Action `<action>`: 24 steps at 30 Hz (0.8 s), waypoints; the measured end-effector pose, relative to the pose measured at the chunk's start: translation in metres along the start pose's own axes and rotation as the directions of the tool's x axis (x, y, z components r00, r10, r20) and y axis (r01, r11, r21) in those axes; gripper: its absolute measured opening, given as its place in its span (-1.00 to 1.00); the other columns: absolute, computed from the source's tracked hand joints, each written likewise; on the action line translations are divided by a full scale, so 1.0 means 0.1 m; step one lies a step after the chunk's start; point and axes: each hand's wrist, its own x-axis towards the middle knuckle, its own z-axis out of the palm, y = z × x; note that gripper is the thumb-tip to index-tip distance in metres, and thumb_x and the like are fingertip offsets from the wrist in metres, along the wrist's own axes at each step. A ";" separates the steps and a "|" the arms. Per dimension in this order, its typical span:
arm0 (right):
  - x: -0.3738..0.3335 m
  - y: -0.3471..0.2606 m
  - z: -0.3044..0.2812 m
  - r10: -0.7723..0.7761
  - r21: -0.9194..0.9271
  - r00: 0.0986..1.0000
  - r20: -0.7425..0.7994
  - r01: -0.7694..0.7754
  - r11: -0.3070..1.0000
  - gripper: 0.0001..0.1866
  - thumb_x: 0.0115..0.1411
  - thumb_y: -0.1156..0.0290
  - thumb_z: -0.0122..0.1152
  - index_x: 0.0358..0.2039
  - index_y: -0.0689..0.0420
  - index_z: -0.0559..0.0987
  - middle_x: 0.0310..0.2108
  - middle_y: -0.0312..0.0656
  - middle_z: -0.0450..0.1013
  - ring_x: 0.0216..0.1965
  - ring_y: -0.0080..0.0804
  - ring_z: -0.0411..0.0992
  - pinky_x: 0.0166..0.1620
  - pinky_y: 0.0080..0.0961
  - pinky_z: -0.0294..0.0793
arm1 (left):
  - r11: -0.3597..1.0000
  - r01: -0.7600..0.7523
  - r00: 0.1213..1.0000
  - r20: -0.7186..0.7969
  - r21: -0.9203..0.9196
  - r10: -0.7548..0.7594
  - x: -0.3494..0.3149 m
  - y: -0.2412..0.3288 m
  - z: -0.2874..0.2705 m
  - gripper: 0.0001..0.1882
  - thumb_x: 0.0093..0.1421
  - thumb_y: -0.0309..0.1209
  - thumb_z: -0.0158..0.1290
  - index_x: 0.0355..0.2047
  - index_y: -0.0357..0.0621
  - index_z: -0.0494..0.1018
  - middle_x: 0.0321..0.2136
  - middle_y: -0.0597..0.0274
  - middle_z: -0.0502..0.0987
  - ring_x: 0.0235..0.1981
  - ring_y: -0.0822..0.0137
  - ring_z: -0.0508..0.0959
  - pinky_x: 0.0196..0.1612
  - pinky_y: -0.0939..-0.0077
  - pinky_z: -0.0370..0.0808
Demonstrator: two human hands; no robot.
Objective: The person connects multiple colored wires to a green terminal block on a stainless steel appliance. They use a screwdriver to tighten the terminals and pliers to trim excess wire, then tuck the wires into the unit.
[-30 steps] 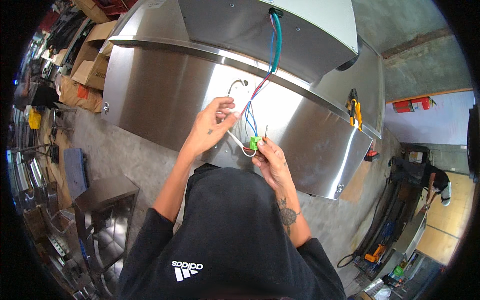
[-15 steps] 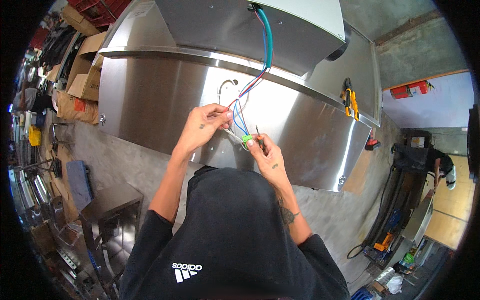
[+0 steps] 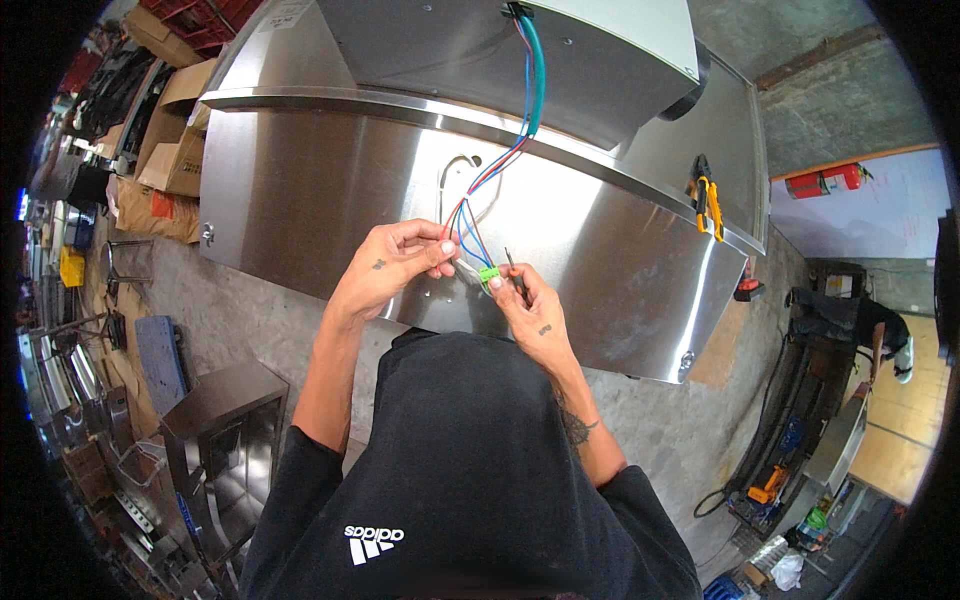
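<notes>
L hand: I see it closed in a pinch on the red & blue wires, thumb & fingertips together, just left of the connector.
R hand: closed round the small green connector at the fingertips; it also grips a thin dark tool, prob. a small screwdriver, tip pointing up. Can't tell if the tip is in the connector.
Hands rel. to each other: close together, near touching, at centre of view in front of my chest.
Green connector: between both hands, at the lower end of the wires, held off the steel surface.
Wires: red, blue & a thicker teal cable run down from the top of the steel unit; the thin ones reach the connector, a white lead loops beside them.
Steel unit: big brushed stainless hood-like body, lying across the concrete floor, directly behind my hands.
On the unit, R side: yellow-handled pliers, well apart from the hands.
L edge: cardboard boxes, a smaller steel cabinet lower L.
Far R: another person bent over, well away.
</notes>
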 end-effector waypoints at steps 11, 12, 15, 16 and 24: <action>-0.01 -0.05 0.05 -0.021 0.012 1.000 0.011 0.021 1.000 -0.71 0.47 0.26 0.24 -0.04 0.24 0.54 -0.48 -0.50 0.30 -0.44 -0.77 0.17 -0.36 -0.70 0.21 | 0.997 0.081 0.994 -0.072 0.007 -0.080 -0.18 0.00 -0.04 -0.73 0.36 -0.42 0.26 -0.06 -0.39 0.53 -0.19 0.03 0.64 -0.14 0.31 0.72 -0.17 0.55 0.63; -0.01 -0.06 0.06 -0.030 0.020 0.999 0.019 0.030 0.999 -0.73 0.47 0.27 0.23 -0.04 0.24 0.54 -0.48 -0.50 0.30 -0.44 -0.77 0.17 -0.36 -0.70 0.21 | 0.994 0.080 0.995 -0.048 -0.069 -0.084 -0.19 -0.02 -0.02 -0.73 0.36 -0.43 0.26 -0.05 -0.37 0.54 -0.21 0.06 0.65 -0.15 0.32 0.71 -0.17 0.55 0.63; -0.05 -0.13 0.07 -0.003 0.030 0.999 0.037 0.002 1.000 -0.76 0.47 0.30 0.23 -0.06 0.23 0.53 -0.47 -0.50 0.30 -0.44 -0.78 0.16 -0.37 -0.70 0.20 | 0.978 0.065 0.997 -0.016 -0.200 -0.069 -0.20 -0.07 0.07 -0.76 0.36 -0.45 0.25 -0.04 -0.32 0.55 -0.24 0.13 0.67 -0.16 0.36 0.70 -0.14 0.54 0.61; -0.05 -0.13 0.07 -0.010 0.024 0.999 0.043 0.009 1.000 -0.76 0.47 0.30 0.23 -0.06 0.23 0.53 -0.47 -0.50 0.30 -0.43 -0.78 0.16 -0.37 -0.71 0.19 | 0.983 0.050 0.998 -0.029 -0.178 -0.056 -0.19 -0.10 0.07 -0.77 0.36 -0.46 0.25 -0.04 -0.31 0.55 -0.25 0.16 0.67 -0.17 0.38 0.70 -0.13 0.55 0.60; -0.08 -0.14 0.09 -0.036 0.063 0.997 0.061 0.032 0.997 -0.77 0.48 0.31 0.24 -0.05 0.21 0.53 -0.43 -0.51 0.34 -0.41 -0.82 0.18 -0.35 -0.76 0.20 | 0.974 -0.097 0.988 -0.134 -0.205 0.071 -0.15 -0.22 0.22 -0.79 0.37 -0.50 0.23 -0.03 -0.28 0.55 -0.23 0.16 0.68 -0.20 0.42 0.68 -0.11 0.56 0.57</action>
